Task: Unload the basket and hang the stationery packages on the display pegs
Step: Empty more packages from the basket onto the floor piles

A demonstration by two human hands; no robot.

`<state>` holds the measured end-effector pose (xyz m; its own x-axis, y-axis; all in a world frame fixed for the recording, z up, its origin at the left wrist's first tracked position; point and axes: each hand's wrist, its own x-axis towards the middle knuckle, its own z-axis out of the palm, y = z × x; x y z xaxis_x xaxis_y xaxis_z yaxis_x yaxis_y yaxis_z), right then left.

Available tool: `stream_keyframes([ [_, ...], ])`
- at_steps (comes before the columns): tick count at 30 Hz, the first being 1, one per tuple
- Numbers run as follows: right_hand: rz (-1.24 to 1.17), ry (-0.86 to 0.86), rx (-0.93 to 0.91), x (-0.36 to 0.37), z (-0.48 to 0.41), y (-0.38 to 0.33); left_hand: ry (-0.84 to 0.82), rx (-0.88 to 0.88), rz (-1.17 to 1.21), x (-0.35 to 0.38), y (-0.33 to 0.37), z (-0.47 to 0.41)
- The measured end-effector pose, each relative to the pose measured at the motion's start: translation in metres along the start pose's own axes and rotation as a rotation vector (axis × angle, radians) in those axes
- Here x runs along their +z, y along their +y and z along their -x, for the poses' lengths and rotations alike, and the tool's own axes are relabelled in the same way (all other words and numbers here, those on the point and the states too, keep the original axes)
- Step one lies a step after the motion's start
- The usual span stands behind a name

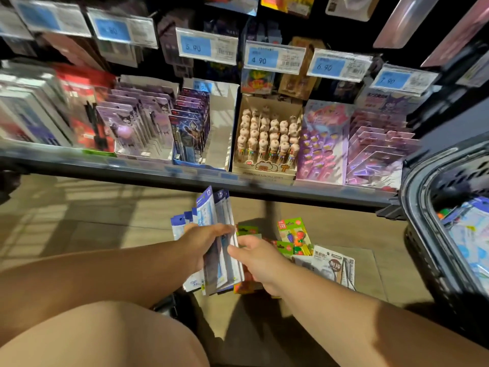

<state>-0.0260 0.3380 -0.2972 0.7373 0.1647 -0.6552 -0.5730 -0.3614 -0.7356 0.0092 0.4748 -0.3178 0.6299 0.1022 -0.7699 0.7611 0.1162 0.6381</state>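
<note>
The left hand (209,241) grips a fanned bundle of blue packages (205,210), its fingers curled round the bundle's left side. The right hand (255,256) lays its thumb on the bundle's right edge. Its fingers are hidden behind, so its hold cannot be told. Just right of the bundle, green fruit packs (293,233) and a grey pack (334,263) lie on the wooden floor (105,221), which stretches away to the left. Above the bundle runs the shelf edge (158,170). Far right, the dark basket (415,202), cut off by the frame, holds blurred packages (471,234).
</note>
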Motion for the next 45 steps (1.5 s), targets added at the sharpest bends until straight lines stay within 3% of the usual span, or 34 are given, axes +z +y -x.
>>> stream_keyframes([
  [6,0.205,-0.026,0.052,-0.005,-0.012,-0.015,0.171,0.005,-0.113,-0.016,0.005,-0.009],
  [8,0.19,0.027,0.067,-0.011,-0.011,-0.015,0.167,-0.029,-0.193,-0.018,0.005,-0.012],
  [14,-0.052,0.212,-0.031,-0.036,0.007,-0.018,0.0,0.086,-0.38,0.007,0.016,-0.001],
  [20,-0.136,0.514,-0.219,-0.095,0.032,-0.03,-0.088,0.367,-0.617,0.07,0.063,0.031],
  [26,-0.042,0.818,-0.365,-0.186,0.08,-0.034,-0.201,0.644,-0.888,0.171,0.101,0.08],
  [30,-0.049,1.071,-0.42,-0.245,0.115,-0.023,-0.258,0.732,-0.922,0.249,0.099,0.112],
  [35,-0.074,1.174,-0.301,-0.302,0.137,0.021,-0.297,0.621,-0.852,0.321,0.06,0.124],
  [41,0.085,1.202,0.056,-0.365,0.141,0.086,-0.134,0.824,-0.903,0.332,0.025,0.11],
  [45,-0.111,1.176,0.083,-0.385,0.127,0.118,-0.334,0.764,-0.69,0.332,0.025,0.084],
])
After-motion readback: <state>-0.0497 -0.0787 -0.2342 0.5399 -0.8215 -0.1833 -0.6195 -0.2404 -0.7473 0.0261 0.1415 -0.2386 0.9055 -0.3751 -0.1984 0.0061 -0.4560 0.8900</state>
